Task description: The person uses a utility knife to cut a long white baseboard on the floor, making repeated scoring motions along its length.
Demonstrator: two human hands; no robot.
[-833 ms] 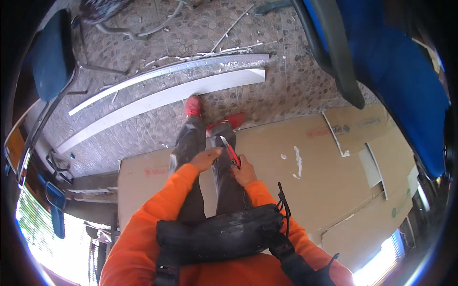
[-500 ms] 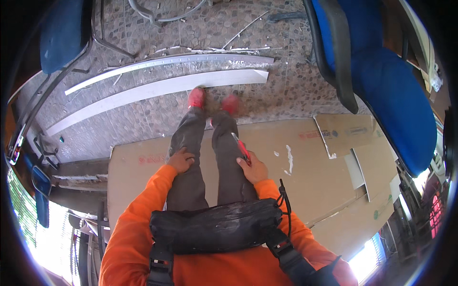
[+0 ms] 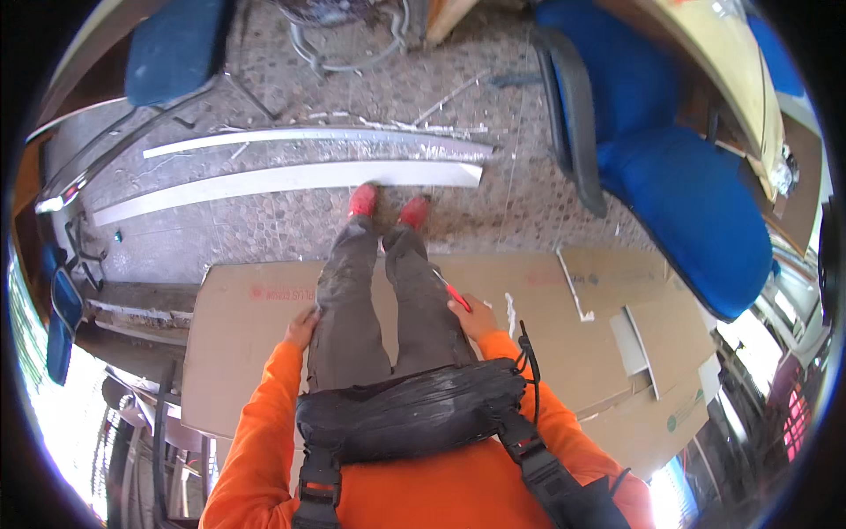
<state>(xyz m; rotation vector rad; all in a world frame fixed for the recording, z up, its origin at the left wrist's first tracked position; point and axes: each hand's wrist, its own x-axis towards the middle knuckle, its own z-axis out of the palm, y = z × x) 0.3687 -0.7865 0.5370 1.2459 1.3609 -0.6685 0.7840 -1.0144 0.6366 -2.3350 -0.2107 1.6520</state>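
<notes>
My right hand (image 3: pixel 478 319) is closed round a slim red utility knife (image 3: pixel 457 298), whose pale tip points up and left across my right thigh. Beside my left thigh hangs my left hand (image 3: pixel 301 329), against the trouser leg; its fingers show only in part and look loose, with nothing seen in them. Past my red shoes lies a long white strip (image 3: pixel 264 180) flat on the floor. Farther off, a second, narrower white strip (image 3: pixel 291 136) runs roughly alongside it.
Large cardboard sheets (image 3: pixel 238 344) cover the floor around my legs, with white scraps (image 3: pixel 510 316) to the right. A blue chair (image 3: pixel 687 212) stands at right, another blue chair (image 3: pixel 176 53) at upper left. Thin offcuts (image 3: pixel 449 99) litter the pebbled floor.
My left hand has moved off the thigh to its outer side. My right hand still holds the knife, slightly lower. The view has shifted, and my right foot has come down beside the white strip.
</notes>
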